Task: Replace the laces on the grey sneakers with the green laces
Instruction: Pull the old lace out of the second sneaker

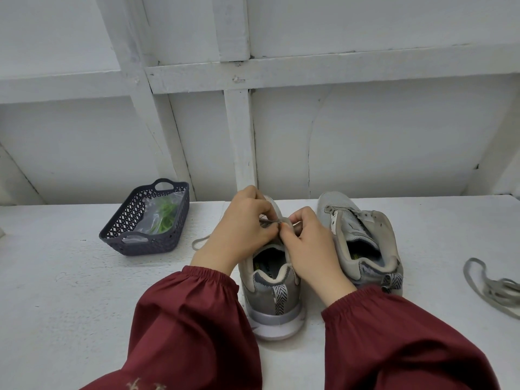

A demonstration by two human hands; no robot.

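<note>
Heel of the grey sneaker (274, 299) faces the wearer, toe running to twelve o'clock. Both hands meet over its tongue, left hand (242, 226) and right hand (306, 243) each pinching the old grey lace (201, 242), and its loose end trails to nine. At three sits the second sneaker (363, 243), with a loose lace (489, 288) beyond. Out at ten, nearer the left hand, the green laces (166, 218) lie bagged in the basket (140, 243). White table (70, 291), white boarded wall (365, 136).

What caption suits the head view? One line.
Left hand and right hand pinch the grey lace on one sneaker; green laces wait bagged in the basket.
</note>
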